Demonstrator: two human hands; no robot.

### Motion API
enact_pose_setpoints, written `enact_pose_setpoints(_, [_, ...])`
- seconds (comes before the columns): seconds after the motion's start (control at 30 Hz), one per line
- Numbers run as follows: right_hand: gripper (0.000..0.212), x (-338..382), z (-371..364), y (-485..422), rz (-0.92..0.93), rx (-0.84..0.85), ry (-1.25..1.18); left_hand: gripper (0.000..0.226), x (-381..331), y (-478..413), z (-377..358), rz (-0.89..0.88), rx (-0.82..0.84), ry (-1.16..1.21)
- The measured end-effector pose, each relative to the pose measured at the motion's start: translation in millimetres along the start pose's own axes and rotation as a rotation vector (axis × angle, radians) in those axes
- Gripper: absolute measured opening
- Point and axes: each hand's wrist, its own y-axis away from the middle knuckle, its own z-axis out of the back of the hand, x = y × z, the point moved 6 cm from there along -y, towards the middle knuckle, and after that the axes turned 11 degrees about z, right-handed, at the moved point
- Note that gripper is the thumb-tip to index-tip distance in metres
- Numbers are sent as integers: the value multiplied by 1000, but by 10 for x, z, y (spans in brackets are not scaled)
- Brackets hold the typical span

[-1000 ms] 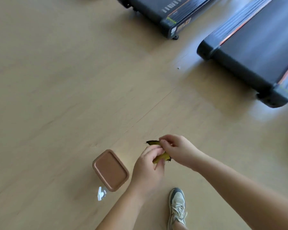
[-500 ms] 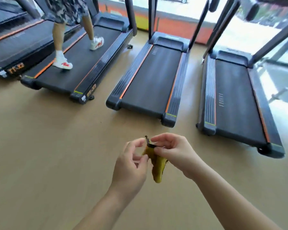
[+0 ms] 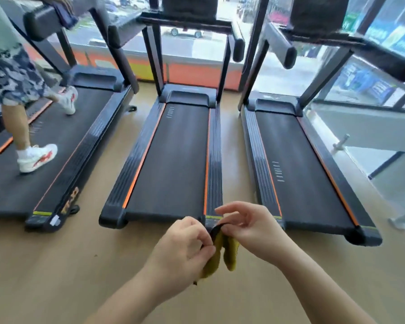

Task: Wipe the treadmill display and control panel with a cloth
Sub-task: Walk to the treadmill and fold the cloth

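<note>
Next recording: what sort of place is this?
Most likely a gym: a row of treadmills faces large windows, and another person walks on the left treadmill. The left hand and right hand pinch a yellow cloth.

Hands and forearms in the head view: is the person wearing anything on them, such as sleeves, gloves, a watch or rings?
Nothing worn shows. The left hand and right hand are ungloved, with no rings on the fingers in view. The left forearm and right forearm are bare down to the picture's bottom edge: no sleeve, watch or wristband.
</note>
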Motion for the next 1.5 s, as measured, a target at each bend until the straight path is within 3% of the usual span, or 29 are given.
enact_pose_setpoints(0.1, [34,99,287,-787,-20,-147,-60,13,-170,-910,322,16,88,120])
enact_pose_setpoints(0.23, [27,149,767,-1749,-34,-349,-151,28,-527,-2180,655,-43,71,217])
enact_pose_setpoints(0.43, [23,-43,1402,-3357,-28,-410,-248,8,-758,-3980,920,-49,26,312])
enact_pose_setpoints(0.63, [19,-121,1851,-5214,-2,-418,-262,15,-593,-5561,1596,-39,-93,114])
enact_pose_setpoints(0.73, [19,-22,1911,-6023,24,-437,-261,17,-297,-6195,1931,-7,-51,-71])
enact_pose_setpoints(0.83, [18,53,1885,-6841,42,-442,-282,9,146,-6818,2178,145,6,-335])
enact_pose_setpoints(0.9, [15,45,1827,-7471,32,-423,-279,11,289,-7322,2393,185,-112,-184])
enact_pose_setpoints(0.97, [13,84,1771,-8136,39,-403,-281,10,312,-7890,2610,227,-189,148])
enact_pose_setpoints(1.03, [13,213,1762,-8826,45,-403,-286,15,316,-8506,2774,292,-122,475])
enact_pose_setpoints(1.17, [15,757,1842,-10202,49,-361,-335,26,110,-9755,3352,428,48,877])
enact_pose_setpoints(1.27, [18,1216,2012,-11038,38,-335,-351,43,-166,-10522,3958,533,132,1035])
enact_pose_setpoints(1.37, [23,1611,2215,-11605,25,-294,-378,61,-568,-11147,4526,528,219,1208])
enact_pose_setpoints(1.43, [26,1833,2389,-11942,20,-237,-397,55,-840,-11557,4814,541,178,1223])
enact_pose_setpoints(1.5, [21,1965,2597,-12311,13,-168,-374,39,-992,-11999,5042,593,24,1190])
